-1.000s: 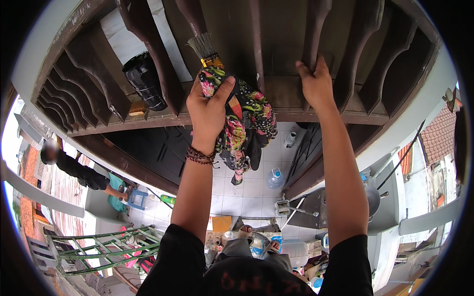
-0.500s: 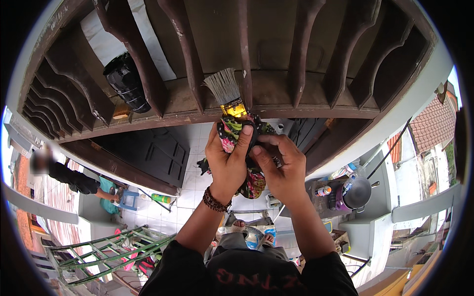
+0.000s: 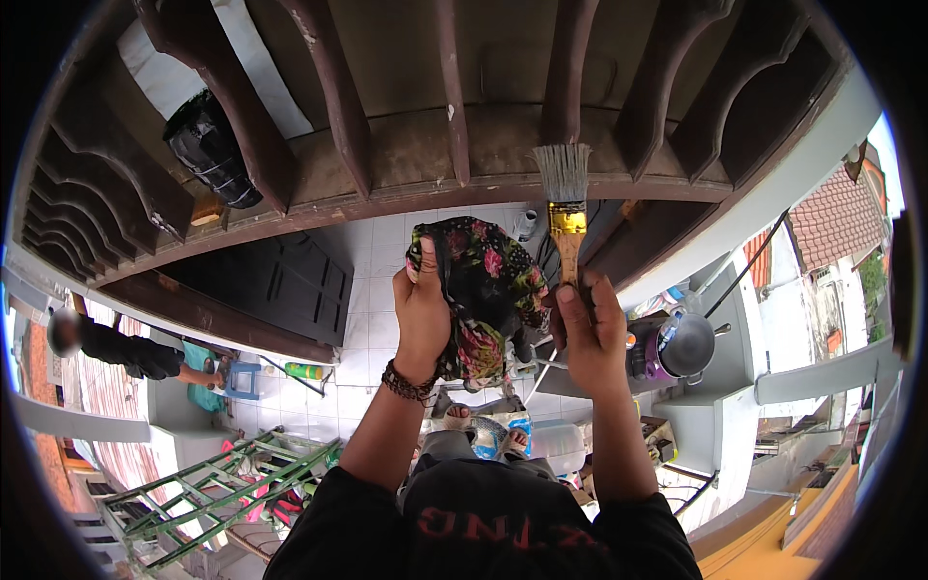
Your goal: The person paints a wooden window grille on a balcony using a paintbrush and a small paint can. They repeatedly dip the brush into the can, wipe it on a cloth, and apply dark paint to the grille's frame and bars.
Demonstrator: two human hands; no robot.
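Observation:
My left hand (image 3: 422, 311) grips a dark floral cloth (image 3: 480, 280) that hangs bunched between my two hands. My right hand (image 3: 587, 329) holds a paintbrush (image 3: 565, 208) by its wooden handle, upright, with a yellow ferrule and grey bristles. The bristles sit just below the brown wooden beam (image 3: 425, 179) of a carved wooden railing overhead. A beaded bracelet (image 3: 408, 385) circles my left wrist.
Dark brown balusters (image 3: 333, 92) fan across the top. A black bundle (image 3: 208, 150) sits on the ledge at left. Far below lie a tiled floor (image 3: 377, 280), a dark door panel (image 3: 271, 280), a green ladder (image 3: 232, 483), a metal pot (image 3: 681, 343) and a person (image 3: 121, 343) at left.
The paintbrush passed from my left hand to my right hand, which has moved it right of the cloth. The left hand keeps only the floral cloth.

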